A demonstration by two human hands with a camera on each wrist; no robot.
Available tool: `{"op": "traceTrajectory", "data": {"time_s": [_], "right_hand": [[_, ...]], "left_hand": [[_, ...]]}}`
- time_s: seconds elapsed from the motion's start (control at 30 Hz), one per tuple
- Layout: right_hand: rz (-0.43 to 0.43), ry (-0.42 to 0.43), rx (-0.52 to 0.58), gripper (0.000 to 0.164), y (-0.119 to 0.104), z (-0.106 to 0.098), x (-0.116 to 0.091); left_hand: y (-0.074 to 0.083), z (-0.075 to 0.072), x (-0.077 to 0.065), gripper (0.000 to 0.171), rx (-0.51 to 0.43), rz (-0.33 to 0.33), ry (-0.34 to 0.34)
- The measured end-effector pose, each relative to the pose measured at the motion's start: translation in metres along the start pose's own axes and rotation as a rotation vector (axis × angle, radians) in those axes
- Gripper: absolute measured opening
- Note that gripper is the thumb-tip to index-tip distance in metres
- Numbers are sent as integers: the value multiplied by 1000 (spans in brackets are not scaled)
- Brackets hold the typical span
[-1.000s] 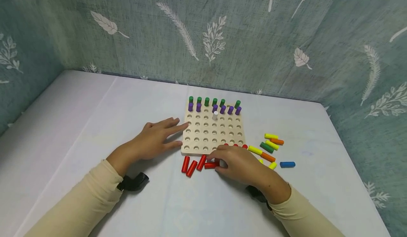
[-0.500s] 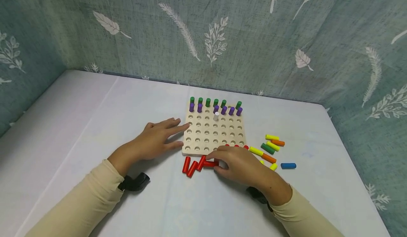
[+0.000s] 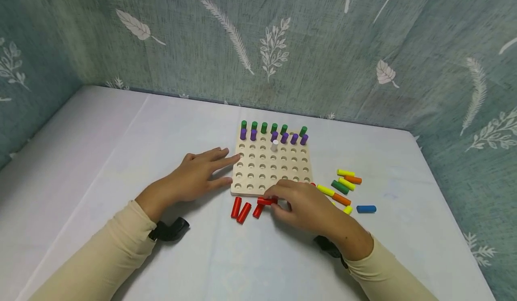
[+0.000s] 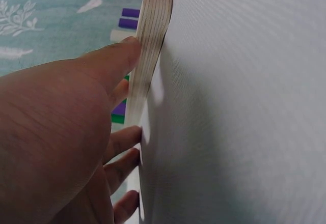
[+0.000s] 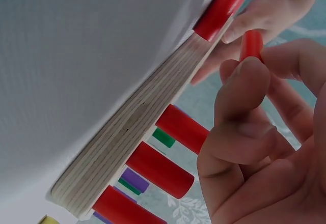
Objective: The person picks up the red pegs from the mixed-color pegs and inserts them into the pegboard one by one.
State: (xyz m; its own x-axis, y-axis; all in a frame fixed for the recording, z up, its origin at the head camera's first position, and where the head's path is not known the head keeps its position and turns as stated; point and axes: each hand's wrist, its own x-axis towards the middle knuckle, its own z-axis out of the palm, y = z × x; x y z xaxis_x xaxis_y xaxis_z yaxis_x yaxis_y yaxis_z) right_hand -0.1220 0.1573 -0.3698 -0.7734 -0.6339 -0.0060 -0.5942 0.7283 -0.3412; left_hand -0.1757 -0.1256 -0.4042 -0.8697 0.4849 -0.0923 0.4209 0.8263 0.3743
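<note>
So, the right hand (image 3: 299, 204) has a red peg (image 3: 265, 201) pinched between thumb and fingers (image 5: 249, 79), just off the near edge of the wooden board (image 3: 257, 171). Looking from the head camera, the peg lies roughly sideways, long axis running left to right, and its free end pokes out left past the fingertips; the other end's hidden by the hand. It crosses over the top of another red peg (image 3: 257, 211) on the desk (image 3: 194, 274), and two more red pegs (image 3: 243, 213) lie to the left of that. Left hand (image 3: 198, 175) has its fingers spread apart, tips at the board's left edge. Three upright red pegs (image 5: 162, 170) stand in the board's near row.
</note>
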Motion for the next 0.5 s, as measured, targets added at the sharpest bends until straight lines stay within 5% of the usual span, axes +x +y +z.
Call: {"op": "traceTrajectory", "data": {"time_s": [0.5], "right_hand": [[-36, 151, 37, 22, 4, 1, -1]], "left_hand": [[1, -1, -1, 65, 12, 4, 13]]}}
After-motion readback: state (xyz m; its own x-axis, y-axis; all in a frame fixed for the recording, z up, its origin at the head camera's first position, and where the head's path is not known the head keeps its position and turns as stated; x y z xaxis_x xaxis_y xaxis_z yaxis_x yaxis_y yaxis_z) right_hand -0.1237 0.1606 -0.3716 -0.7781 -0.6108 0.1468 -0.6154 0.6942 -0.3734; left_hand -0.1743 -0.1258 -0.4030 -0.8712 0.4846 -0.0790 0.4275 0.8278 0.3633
